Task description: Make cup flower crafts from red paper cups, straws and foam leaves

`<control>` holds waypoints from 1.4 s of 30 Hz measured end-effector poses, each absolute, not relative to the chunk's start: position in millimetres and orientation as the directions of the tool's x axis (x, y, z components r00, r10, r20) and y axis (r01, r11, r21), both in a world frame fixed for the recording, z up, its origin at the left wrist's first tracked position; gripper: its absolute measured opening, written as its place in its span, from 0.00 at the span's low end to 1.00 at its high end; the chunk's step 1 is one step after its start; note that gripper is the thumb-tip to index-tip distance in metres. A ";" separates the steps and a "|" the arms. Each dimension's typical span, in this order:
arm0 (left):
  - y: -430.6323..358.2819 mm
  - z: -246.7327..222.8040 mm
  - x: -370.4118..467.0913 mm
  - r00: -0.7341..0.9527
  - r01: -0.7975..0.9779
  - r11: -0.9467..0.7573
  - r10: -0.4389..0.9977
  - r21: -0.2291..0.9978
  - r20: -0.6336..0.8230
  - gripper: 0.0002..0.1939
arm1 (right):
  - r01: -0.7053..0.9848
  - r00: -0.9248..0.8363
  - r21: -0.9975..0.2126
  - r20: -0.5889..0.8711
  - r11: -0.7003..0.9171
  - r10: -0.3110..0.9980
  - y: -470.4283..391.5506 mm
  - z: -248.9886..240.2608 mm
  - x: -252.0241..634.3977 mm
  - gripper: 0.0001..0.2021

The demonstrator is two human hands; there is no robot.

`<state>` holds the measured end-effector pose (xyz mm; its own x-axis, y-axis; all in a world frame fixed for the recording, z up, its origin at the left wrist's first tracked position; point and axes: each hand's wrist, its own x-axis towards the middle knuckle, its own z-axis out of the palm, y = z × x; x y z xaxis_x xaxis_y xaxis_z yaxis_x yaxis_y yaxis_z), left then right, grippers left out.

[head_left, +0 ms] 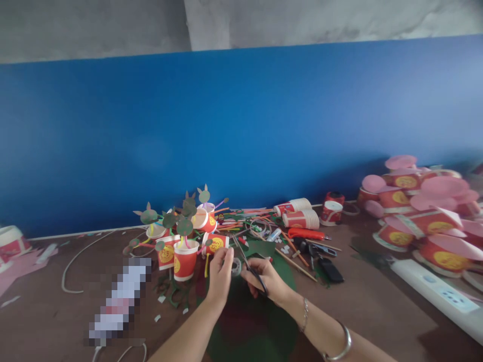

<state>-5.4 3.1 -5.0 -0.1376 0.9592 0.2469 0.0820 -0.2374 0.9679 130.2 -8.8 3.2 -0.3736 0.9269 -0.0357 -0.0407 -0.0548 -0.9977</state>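
My left hand (pixel 221 275) is closed on a small roll of clear tape (pixel 236 267), held upright over the table. In my right hand (pixel 269 279) are black-handled scissors (pixel 257 278), their blades pointing up and away from me beside the tape. Under both hands lies a dark green sheet (pixel 260 327). Left of my left hand stand several red and white paper cups (pixel 185 262) with green round paper pieces (pixel 184 227) and coloured stems attached. One paper cup (pixel 216 244) lies tipped just beyond my left hand.
Behind the hands lie coloured sticks (pixel 241 218), an orange cutter (pixel 307 234) and stacked cups (pixel 301 219). Cups with pink paper (pixel 439 221) are heaped at right, near a white power strip (pixel 433 291). A blurred-out object (pixel 123 301) lies left. A blue wall (pixel 241 130) bounds the back.
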 end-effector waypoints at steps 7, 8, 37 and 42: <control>3.9 -10.1 -5.9 -0.043 0.049 -0.254 0.966 0.966 0.256 0.16 | -0.051 -0.371 -0.996 -0.054 -0.078 0.927 -7.0 1.5 130.9 0.15; 4.2 -10.9 -6.3 -0.041 0.053 -0.256 0.965 0.965 0.258 0.15 | -0.052 -0.376 -0.995 -0.057 -0.082 0.925 -7.1 2.0 131.0 0.15; 2.6 -0.6 -7.0 -0.093 0.143 -0.279 0.951 0.949 0.294 0.15 | -0.037 -0.398 -0.997 -0.047 -0.067 0.916 -9.6 3.4 131.1 0.15; 3.9 -1.7 -8.1 -0.114 0.167 -0.261 0.953 0.951 0.281 0.15 | 0.005 -0.387 -0.996 -0.080 -0.085 0.918 -8.2 2.8 131.3 0.16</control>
